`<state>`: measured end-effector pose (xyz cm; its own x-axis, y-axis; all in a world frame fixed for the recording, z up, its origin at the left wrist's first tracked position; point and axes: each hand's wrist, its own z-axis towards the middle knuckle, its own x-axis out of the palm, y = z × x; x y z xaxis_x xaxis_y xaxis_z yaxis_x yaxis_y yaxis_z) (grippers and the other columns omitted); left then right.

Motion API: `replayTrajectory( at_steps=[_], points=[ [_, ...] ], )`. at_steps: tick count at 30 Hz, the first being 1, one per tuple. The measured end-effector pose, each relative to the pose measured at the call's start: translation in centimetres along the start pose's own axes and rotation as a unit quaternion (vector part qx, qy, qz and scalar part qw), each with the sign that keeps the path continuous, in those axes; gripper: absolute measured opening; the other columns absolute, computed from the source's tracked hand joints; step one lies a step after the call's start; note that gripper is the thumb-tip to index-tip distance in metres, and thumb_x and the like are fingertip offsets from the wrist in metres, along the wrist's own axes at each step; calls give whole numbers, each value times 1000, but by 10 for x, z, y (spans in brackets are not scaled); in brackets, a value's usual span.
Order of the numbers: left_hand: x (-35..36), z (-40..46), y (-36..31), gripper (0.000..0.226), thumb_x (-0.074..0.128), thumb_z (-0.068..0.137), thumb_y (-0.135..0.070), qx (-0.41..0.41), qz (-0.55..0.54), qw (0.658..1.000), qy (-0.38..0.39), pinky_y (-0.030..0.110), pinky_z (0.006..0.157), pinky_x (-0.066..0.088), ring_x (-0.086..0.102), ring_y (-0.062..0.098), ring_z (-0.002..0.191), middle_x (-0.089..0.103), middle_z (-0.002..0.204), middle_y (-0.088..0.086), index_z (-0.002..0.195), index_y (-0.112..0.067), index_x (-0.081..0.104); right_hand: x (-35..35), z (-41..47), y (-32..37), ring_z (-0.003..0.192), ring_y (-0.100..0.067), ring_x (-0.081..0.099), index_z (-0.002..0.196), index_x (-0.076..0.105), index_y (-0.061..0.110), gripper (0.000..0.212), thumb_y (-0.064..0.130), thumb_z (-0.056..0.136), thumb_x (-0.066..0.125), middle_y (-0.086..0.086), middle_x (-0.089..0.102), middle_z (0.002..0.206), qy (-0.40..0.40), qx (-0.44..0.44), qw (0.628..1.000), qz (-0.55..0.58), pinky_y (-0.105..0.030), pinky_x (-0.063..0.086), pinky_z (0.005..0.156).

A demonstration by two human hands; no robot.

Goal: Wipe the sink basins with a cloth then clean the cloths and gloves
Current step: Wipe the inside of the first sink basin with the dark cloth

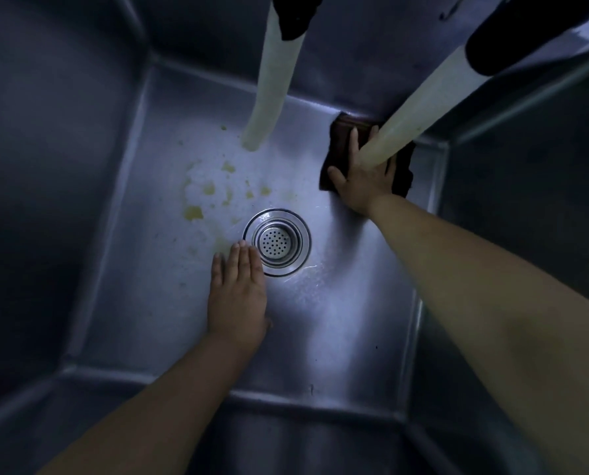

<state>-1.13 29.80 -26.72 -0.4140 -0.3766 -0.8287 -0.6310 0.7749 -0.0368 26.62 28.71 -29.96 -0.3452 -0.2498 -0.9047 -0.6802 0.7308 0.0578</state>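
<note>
I look straight down into a deep steel sink basin (337, 320). My right hand (361, 181) lies flat with fingers spread on a dark brown cloth (402, 173), pressing it against the basin floor at the far right corner. A pale hose partly hides that hand and cloth. My left hand (238, 296) rests flat on the basin floor, fingers together, its fingertips touching the rim of the round drain strainer (276, 242). It holds nothing. Yellowish residue (193, 212) and foam patches lie on the floor left of the drain.
Two pale hoses hang down from above: one (269, 84) ends over the far middle of the basin, the other (420, 108) slants in from the upper right over the cloth. Steep steel walls (53, 166) enclose the basin on all sides.
</note>
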Motion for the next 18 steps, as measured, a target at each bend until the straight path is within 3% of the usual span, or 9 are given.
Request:
replayTrajectory(
  at_steps=[8,14,17,18],
  points=[
    [-1,-6,1,127,74,62,-56,-17,-8,1000,-11,48,114,-11,-3,25,146,0,158,12,149,-4,-3,40,-87,5,142,-38,-15,151,-2,22,77,56,93,35,-16,-13,157,7,-80,996,-36,-48,-10,113],
    [-7,-15,2,118,66,73,-52,-1,-2,1000,-7,51,114,-12,-13,28,145,-11,158,11,148,-8,-13,73,-176,6,141,-42,-17,145,-12,22,82,53,91,42,-17,-17,154,52,-112,991,-47,-46,-22,108],
    [-11,-18,13,116,65,76,-52,-13,0,1000,-2,51,113,-11,-13,28,145,-12,158,10,147,-9,-16,85,-212,9,136,-46,-15,148,5,15,83,49,89,52,-23,-6,152,70,-115,990,-31,-55,-14,106],
    [-13,-17,20,116,65,76,-53,-24,-1,1000,-2,51,114,-10,-12,28,145,-12,158,10,148,-10,-16,87,-218,9,134,-46,-20,148,3,15,83,50,89,50,-23,-8,152,80,-114,990,-37,-55,-15,106]
  ],
)
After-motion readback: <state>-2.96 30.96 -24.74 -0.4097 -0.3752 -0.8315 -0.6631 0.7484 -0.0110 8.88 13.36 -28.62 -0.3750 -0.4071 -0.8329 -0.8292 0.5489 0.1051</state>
